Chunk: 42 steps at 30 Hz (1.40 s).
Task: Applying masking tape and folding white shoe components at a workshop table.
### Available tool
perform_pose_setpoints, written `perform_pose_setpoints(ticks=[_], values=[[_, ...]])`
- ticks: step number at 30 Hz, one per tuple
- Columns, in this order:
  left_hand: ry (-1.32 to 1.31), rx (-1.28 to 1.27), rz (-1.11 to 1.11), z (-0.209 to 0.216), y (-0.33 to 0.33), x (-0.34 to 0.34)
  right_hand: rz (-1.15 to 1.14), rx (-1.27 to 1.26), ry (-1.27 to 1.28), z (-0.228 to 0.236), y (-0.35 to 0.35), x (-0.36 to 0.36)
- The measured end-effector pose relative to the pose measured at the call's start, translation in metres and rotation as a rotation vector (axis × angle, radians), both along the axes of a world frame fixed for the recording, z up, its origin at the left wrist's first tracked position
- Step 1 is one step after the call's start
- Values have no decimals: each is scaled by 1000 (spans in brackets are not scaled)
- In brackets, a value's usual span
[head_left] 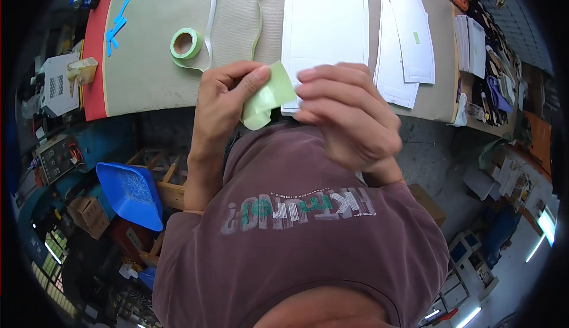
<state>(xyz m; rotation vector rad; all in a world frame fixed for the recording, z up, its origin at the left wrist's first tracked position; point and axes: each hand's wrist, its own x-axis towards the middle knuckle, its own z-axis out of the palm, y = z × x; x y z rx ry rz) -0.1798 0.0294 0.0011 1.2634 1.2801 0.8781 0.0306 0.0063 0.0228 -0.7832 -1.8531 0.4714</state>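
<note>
My left hand (222, 94) pinches a wide piece of light green tape (278, 91) between thumb and fingers, in front of my shirt at the table's near edge. Its lower end curls over into a fold. My right hand (355, 109) is beside the tape's right edge, fingers bent and slightly blurred, its thumb hidden; whether it grips the edge is unclear. Behind the hands lies a stack of white sheets (325, 20). To their left a roll of green tape (177, 45) rests on the table. More white pieces (391, 49) overlap at the right, one bearing a small green patch.
A white strap (213, 14) and a narrow green strip (259, 14) trail across the table (148, 85). Blue strips (117, 29) lie at the far left. White cards (474, 43) and dark items crowd the right edge. A blue dustpan-like tray (131, 194) stands below left.
</note>
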Motion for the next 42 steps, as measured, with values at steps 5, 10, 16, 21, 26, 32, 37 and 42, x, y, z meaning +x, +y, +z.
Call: perform_pose_setpoints(ticks=[5,10,16,21,26,32,37,42], values=[[-323,34,135,-6,-8,-18,-375,-397,557,-114,88,42],[-529,233,62,1,-26,-40,-1048,-634,-501,-183,120,54],[-628,190,22,6,-25,-39,-1170,-858,-262,-175,115,73],[-320,98,88,4,-10,-25,-1086,-929,67,-156,107,204],[3,54,-10,13,-9,8,-371,-802,238,-81,80,127],[-93,-148,13,4,-7,10,-48,-25,-19,0,0,-1],[-348,99,90,-3,-8,-11,-495,-517,327,-108,80,42],[-585,244,-49,6,-18,-31,-1314,-577,-446,-199,108,49]])
